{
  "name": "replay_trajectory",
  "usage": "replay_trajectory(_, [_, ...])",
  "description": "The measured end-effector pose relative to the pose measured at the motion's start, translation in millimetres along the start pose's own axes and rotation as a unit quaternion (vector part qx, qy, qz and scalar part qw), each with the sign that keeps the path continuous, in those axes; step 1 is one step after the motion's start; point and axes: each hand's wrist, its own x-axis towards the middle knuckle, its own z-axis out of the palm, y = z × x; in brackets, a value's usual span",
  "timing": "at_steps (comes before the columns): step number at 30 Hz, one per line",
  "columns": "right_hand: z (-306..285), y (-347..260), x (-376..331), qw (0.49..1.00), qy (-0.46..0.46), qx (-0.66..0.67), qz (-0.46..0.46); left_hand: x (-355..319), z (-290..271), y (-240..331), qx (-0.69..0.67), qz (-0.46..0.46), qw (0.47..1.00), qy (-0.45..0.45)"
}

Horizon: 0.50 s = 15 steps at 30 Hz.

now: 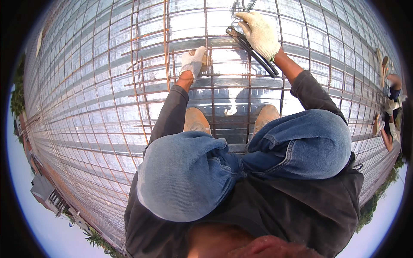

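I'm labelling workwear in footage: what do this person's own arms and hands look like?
The left hand wears a whitish fabric glove; the right hand wears a cream knit one. Both sleeves are dark, nearly black, and stop short of the gloves. I see no clear markings.

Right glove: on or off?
On: the cream glove covers the right hand; bare forearm shows between it and the dark sleeve.

Brt daylt, glare off deck [230, 64], edges warped.
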Motion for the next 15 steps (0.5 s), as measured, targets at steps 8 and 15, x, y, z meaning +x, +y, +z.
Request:
replay_trajectory(8, [34,31,42,0.98,-0.155,-0.096,-0.076,-5,3,3,-0.082,-0.007,0.996,-0.028])
replay_trajectory(15, [34,-2,-3,0.998,-0.05,0.017,-0.046,4,4,-8,-0.044,0.001,0.999,-0.015])
